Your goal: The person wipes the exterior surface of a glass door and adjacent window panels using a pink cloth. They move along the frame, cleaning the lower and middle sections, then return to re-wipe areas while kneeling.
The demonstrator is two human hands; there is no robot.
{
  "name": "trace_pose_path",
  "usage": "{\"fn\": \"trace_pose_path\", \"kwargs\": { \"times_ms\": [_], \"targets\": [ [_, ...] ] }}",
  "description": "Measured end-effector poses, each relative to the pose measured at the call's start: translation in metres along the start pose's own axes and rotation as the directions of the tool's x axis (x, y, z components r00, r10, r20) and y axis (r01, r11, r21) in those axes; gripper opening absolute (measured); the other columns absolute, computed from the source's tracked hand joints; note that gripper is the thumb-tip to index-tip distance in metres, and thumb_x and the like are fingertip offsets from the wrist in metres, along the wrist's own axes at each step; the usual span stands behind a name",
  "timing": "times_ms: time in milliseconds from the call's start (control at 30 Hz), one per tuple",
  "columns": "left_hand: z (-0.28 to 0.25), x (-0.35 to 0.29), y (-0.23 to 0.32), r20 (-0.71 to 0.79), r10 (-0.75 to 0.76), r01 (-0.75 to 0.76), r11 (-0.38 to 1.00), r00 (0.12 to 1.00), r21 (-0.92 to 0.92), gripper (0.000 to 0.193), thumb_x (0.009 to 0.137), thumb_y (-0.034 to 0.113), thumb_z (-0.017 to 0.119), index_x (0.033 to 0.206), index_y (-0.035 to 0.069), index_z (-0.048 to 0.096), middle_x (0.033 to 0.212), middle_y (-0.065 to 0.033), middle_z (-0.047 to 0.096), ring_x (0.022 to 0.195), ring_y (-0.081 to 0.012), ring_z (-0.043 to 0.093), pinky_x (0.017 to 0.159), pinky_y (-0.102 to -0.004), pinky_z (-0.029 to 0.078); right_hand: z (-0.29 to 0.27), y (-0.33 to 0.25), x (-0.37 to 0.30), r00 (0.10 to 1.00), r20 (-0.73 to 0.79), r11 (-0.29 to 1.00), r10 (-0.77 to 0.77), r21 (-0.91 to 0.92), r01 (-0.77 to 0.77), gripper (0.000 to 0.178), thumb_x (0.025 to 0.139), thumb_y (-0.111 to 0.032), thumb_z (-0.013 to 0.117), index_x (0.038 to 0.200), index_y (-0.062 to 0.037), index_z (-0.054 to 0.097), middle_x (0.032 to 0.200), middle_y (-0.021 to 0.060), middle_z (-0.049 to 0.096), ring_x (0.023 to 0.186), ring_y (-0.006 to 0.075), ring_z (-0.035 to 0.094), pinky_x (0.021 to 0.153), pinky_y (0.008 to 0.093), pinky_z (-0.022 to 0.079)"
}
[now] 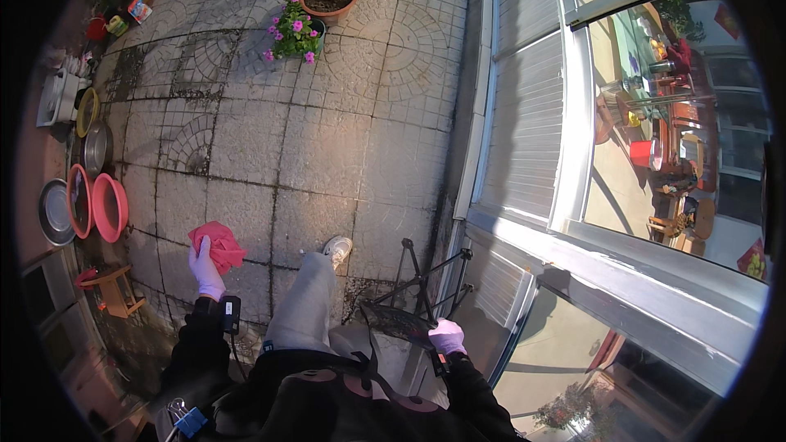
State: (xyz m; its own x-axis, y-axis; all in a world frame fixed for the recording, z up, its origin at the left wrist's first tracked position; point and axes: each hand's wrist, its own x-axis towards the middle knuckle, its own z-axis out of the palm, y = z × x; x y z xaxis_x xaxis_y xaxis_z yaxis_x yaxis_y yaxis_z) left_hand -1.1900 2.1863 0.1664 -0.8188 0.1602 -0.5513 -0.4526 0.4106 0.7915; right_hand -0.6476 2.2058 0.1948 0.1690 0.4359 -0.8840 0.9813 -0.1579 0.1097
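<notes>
A crumpled pinkish-red cloth (219, 246) hangs from my left hand (207, 268), held out over the paving to the left. Its fingers are closed on the fabric. On the other side, my right hand (447, 336) grips the edge of a black folding stool (401, 317). The stool's thin crossed legs point forward and to the right, beside the wall. Pale lilac gloves cover both hands. My grey-trousered leg and light shoe (337, 250) show between the hands.
Windows with a white frame (577, 131) run along the right. Basins, including a pink one (110, 207), lean at the left near a small wooden stool (119, 289). Ahead stand a pot of pink flowers (293, 35) and a terracotta pot (329, 2) on the paving.
</notes>
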Motion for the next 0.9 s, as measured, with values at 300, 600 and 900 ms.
{"fn": "trace_pose_path", "kwargs": {
  "times_ms": [300, 600, 900],
  "targets": [
    [0.049, -0.001, 0.095, 0.088, 0.114, -0.101, 0.985, 0.990, -0.141, 0.036, 0.095, 0.025, 0.067, 0.121, 0.002, 0.060, 0.116, -0.0078, 0.065, 0.103, -0.0202, 0.063, 0.091, -0.0334, 0.050, -0.012, 0.038, 0.025, 0.977, 0.123, 0.917, 0.174, 0.342, -0.206, 0.050, 0.060, -0.040, 0.081, 0.093, -0.0027, 0.076, 0.085, 0.0169, 0.074, 0.084, 0.0319, 0.073, 0.077, 0.0373, 0.055],
    [0.259, -0.003, 0.196, 0.445, 0.139, -0.086, 0.987, 0.885, -0.136, 0.033, 0.095, 0.025, 0.066, 0.120, 0.003, 0.061, 0.118, -0.0080, 0.065, 0.107, -0.0205, 0.063, 0.093, -0.0353, 0.050, -0.054, 0.026, 0.032, 0.946, 0.203, 0.551, -0.255, 0.834, -0.030, 0.012, 0.081, -0.014, 0.071, 0.085, -0.0035, 0.076, 0.064, 0.0062, 0.065, 0.056, 0.0163, 0.061, 0.050, 0.0325, 0.045],
    [0.457, 0.026, 0.262, 0.619, -0.065, -0.006, 0.994, 0.783, 0.113, 0.031, 0.097, 0.022, 0.064, 0.121, 0.004, 0.060, 0.115, -0.0060, 0.066, 0.105, -0.0192, 0.065, 0.093, -0.0348, 0.051, -0.155, -0.020, 0.051, 0.842, 0.420, 0.579, -0.338, 0.798, -0.166, 0.015, 0.081, -0.018, 0.066, 0.073, -0.0064, 0.071, 0.061, 0.0043, 0.061, 0.055, 0.0165, 0.057, 0.051, 0.0343, 0.041]
  ]
}}
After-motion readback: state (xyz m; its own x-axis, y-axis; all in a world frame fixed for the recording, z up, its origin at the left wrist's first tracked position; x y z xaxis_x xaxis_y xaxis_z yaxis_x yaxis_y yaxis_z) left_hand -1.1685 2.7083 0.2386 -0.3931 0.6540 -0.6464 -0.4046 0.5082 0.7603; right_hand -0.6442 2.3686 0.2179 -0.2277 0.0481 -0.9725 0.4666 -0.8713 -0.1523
